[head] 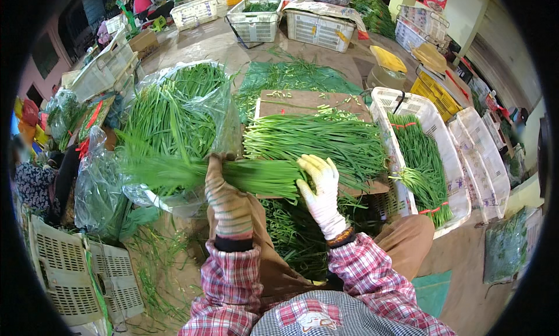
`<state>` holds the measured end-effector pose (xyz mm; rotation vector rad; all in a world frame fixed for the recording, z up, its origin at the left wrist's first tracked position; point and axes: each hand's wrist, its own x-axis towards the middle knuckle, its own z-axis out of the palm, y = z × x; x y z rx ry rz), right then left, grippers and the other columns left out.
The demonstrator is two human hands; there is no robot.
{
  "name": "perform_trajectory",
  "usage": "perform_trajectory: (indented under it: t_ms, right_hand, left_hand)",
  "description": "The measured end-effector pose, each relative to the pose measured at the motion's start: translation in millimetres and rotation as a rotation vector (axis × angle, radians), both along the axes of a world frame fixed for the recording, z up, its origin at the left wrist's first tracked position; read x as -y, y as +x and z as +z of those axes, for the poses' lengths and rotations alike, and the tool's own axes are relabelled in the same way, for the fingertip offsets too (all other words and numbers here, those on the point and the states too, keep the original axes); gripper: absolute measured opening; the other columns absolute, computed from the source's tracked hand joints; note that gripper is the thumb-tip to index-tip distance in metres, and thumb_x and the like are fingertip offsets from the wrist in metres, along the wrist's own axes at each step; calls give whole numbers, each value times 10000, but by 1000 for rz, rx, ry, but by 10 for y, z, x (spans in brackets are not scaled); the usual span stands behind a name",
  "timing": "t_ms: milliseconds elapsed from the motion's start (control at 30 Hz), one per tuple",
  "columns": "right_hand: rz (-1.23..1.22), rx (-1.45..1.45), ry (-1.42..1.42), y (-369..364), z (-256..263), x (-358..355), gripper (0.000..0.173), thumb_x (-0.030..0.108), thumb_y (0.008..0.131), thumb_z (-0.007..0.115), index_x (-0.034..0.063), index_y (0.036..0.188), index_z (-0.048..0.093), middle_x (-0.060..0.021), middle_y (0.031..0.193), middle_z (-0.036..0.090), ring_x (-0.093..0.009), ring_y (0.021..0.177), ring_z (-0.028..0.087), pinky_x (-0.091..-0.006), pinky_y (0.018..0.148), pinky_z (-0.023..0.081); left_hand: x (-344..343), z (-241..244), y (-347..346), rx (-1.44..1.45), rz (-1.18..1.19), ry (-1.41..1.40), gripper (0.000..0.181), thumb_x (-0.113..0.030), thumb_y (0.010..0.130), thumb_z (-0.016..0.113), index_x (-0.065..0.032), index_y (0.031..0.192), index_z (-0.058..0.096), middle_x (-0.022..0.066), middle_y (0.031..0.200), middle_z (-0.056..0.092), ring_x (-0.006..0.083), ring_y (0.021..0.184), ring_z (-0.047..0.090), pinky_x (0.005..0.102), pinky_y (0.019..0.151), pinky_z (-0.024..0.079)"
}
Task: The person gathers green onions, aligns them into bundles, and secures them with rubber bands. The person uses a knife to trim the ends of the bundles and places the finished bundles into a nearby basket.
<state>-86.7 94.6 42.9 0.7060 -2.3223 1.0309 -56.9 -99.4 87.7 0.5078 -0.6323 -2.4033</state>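
Note:
My left hand (222, 187), in a brown striped knit glove, is closed around a thick bunch of long green garlic chives (266, 177). The bunch lies level; its leafy end, blurred, points left. My right hand (319, 185), in a white and yellow glove, has its fingers curved apart at the cut ends on the right and seems to touch them. Just beyond, a loose heap of chives (312, 146) lies on a brown board (288, 101), pale ends to the left. More chives (161, 117) fill a plastic-lined container at the left.
A white plastic crate (458, 196) with red-banded chive bundles (415, 148) stands at the right. A green sheet (257, 76) with trimmings lies beyond the board. Greens lie below the board, between my knees. White crates (321, 30) stand farther back; other people sit at the far left and top.

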Motion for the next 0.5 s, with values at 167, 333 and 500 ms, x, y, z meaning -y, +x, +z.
perform_trajectory:
  t_ms: [167, 333, 500]
  right_hand:
    - [119, -55, -53, 161, 201, 108, 195, 97, 863, 629, 140, 1051, 658, -27, 1113, 679, -229, 1121, 588, -450, 1151, 239]
    - [236, 531, -1109, 201, 251, 69, 83, 152, 1005, 508, 86, 1019, 557, 9, 784, 593, -145, 763, 575, -341, 844, 487]
    - [363, 860, -1254, 327, 469, -479, 146, 216, 999, 546, 72, 1007, 566, 72, 635, 369, -45, 496, 304, -239, 542, 330]
  left_hand:
    - [243, -252, 486, -27, -74, 6, 260, -330, 1028, 496, -99, 1069, 608, 57, 1052, 659, 167, 875, 634, 300, 786, 542]
    - [260, -97, 760, -104, -91, 148, 273, -390, 1011, 523, -135, 959, 605, 33, 945, 655, 188, 903, 619, 379, 849, 519]
    - [482, -323, 778, -215, -51, 263, 292, -381, 1014, 513, -137, 885, 609, 38, 867, 645, 204, 855, 605, 391, 892, 462]
